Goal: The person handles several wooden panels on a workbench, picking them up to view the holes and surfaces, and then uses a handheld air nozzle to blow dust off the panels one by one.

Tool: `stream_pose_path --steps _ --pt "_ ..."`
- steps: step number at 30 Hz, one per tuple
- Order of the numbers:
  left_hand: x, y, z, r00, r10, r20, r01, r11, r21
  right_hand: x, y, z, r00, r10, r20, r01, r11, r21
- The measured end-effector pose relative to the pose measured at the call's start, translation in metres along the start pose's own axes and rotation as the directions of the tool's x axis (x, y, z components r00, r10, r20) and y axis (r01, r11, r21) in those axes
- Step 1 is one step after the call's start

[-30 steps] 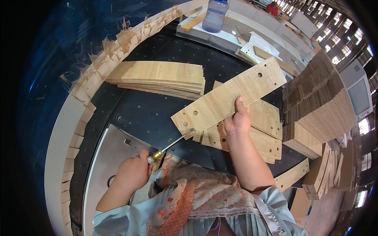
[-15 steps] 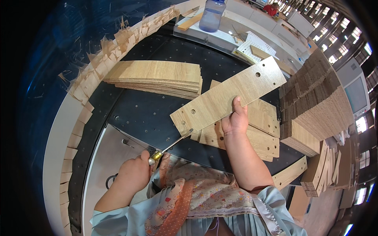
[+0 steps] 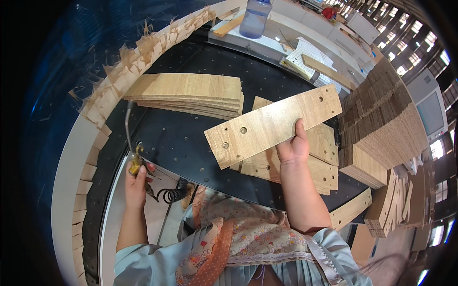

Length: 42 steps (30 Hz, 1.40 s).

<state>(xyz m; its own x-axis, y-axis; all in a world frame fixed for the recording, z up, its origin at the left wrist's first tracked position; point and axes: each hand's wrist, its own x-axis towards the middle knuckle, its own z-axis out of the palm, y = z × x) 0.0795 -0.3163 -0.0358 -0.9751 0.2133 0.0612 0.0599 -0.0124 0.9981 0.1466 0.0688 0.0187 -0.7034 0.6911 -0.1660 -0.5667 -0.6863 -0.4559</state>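
Note:
My right hand (image 3: pixel 294 148) grips the lower edge of a drilled wood-grain board (image 3: pixel 267 126), thumb on its top face. The board is held tilted over the worktable, with several round holes toward its ends. Under it lie more drilled boards (image 3: pixel 315 174), partly hidden by it and my forearm. In my left hand (image 3: pixel 137 178) is an air blow gun (image 3: pixel 136 164), yellowish with a long thin bent nozzle pointing away from me. A black coiled hose (image 3: pixel 169 194) is beside it. Left of the held board sits a stack of plain boards (image 3: pixel 186 88).
The black worktable (image 3: pixel 186 138) is bordered at left by a curved pale rim with torn tape (image 3: pixel 129 69). Tall board stacks (image 3: pixel 377 114) stand at right. A blue water jug (image 3: pixel 255 20) and papers (image 3: pixel 307 57) are at the back. Far off, a person in red (image 3: pixel 329 12) is visible.
My left hand has swung the blow gun left and away from the board, its nozzle now pointing to the far side. The held board has turned and lowered slightly, its far end nearer me.

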Motion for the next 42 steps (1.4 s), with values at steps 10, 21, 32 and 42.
stream_pose_path --steps 10,21,32,42 --pt "0.046 -0.028 -0.003 0.894 0.128 -0.429 -0.171 0.983 -0.063 -0.003 -0.004 0.008 0.997 -0.072 0.013 0.072 0.996 -0.042" --pt "0.045 -0.066 -0.031 0.949 0.051 -0.312 -0.071 0.996 -0.052 -0.009 -0.030 0.005 0.980 -0.154 0.124 0.178 0.960 -0.218" --pt "0.059 -0.076 -0.044 0.940 -0.056 -0.337 0.165 0.938 0.304 0.001 -0.082 0.016 0.925 -0.280 0.257 0.367 0.834 -0.411" --pt "-0.014 -0.113 -0.025 0.610 -0.526 0.593 0.082 0.786 0.613 0.043 -0.178 -0.032 0.921 0.334 0.201 0.171 0.119 -0.978"
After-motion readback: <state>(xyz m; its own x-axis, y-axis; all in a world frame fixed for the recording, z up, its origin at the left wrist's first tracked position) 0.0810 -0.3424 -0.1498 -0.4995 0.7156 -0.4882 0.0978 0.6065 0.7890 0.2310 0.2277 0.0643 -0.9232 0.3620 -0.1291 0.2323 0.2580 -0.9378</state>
